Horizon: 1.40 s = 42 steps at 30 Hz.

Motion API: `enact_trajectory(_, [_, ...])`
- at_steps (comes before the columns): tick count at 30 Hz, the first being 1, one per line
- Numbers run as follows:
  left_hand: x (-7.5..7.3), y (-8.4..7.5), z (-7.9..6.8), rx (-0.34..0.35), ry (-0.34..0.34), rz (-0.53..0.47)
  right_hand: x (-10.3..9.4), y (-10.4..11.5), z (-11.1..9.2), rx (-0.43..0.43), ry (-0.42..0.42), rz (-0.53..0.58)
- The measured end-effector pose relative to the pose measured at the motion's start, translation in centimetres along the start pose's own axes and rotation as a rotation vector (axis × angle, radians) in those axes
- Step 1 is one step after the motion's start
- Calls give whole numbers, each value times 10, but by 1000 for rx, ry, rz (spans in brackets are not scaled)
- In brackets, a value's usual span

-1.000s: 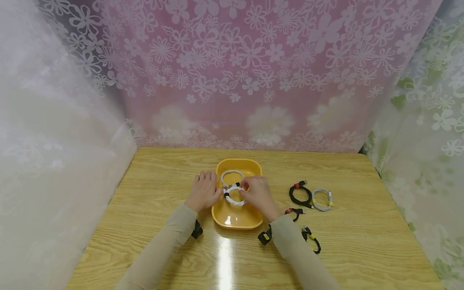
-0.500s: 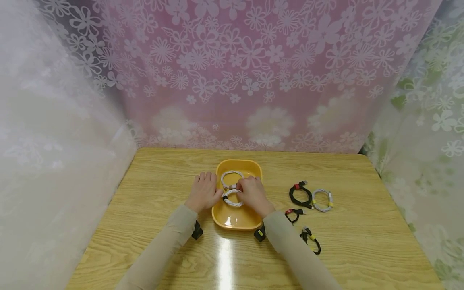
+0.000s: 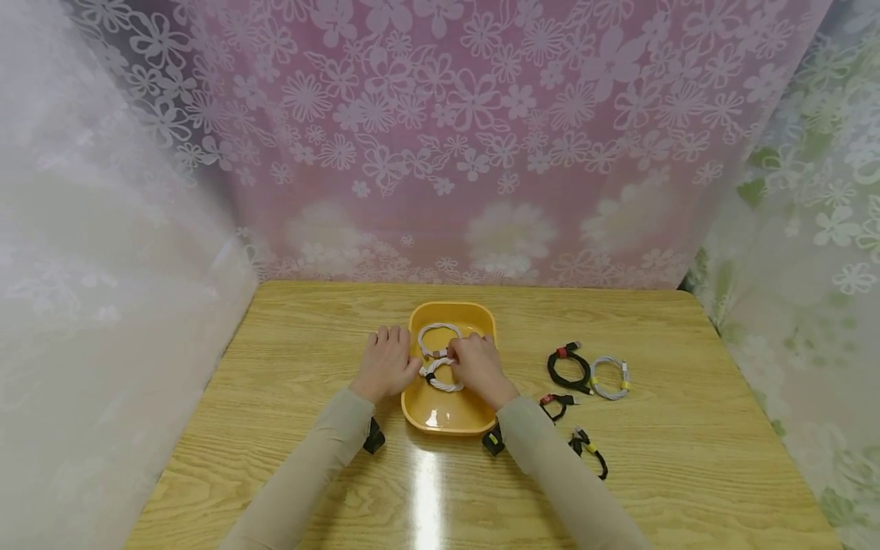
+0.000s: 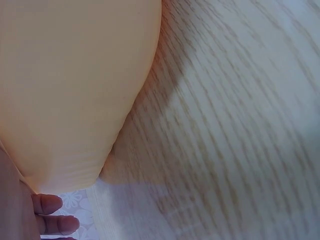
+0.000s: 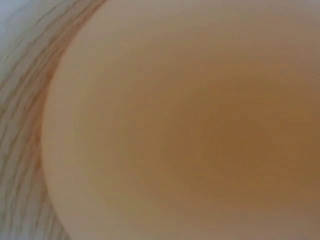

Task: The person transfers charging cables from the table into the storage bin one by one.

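In the head view, a yellow-orange plastic tray (image 3: 447,416) stands on the table. My left hand (image 3: 387,365) rests at its left rim, thumb over the edge and the other fingers stretched out beside it. Two coiled white cables lie within the tray. The nearer white cable (image 3: 445,387), tied with a black strap, has its right side pinched in the fingers of my right hand (image 3: 476,365). Just beyond it is the other white cable (image 3: 438,327); my right hand covers part of both. Only the tray's outer wall (image 5: 150,120) shows in the right wrist view.
On the wooden table (image 3: 275,458) to the right are a black cable (image 3: 568,380) with a red tie, a grey-white cable (image 3: 610,395) with yellow ties, a small black cable (image 3: 554,412) and another black cable (image 3: 601,463). Floral curtains (image 3: 440,153) enclose the table.
My right hand has moved left and lower into the tray with the nearer white cable, then stayed nearly still while the coil's strap turned slightly. The left hand has stayed put.
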<state>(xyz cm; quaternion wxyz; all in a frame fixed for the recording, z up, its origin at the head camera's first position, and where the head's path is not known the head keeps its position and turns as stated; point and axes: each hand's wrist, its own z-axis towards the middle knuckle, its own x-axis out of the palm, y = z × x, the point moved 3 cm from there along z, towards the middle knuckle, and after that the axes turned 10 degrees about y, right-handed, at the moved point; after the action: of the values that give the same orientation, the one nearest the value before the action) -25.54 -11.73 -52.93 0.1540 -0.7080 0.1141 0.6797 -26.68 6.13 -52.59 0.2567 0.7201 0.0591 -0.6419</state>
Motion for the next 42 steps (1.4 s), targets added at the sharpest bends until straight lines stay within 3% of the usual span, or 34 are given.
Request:
enact_trajectory(17, [1,0,1,-3,3,5,-3,4,-4,-33,0,-13])
enact_trajectory(29, [-1,-1,0,10,-40,-2,-19,6,-15,-41,-21,126])
enact_trajectory(42, [2,0,1,-5,-6,-13,-30,8,-28,-60,-73,201])
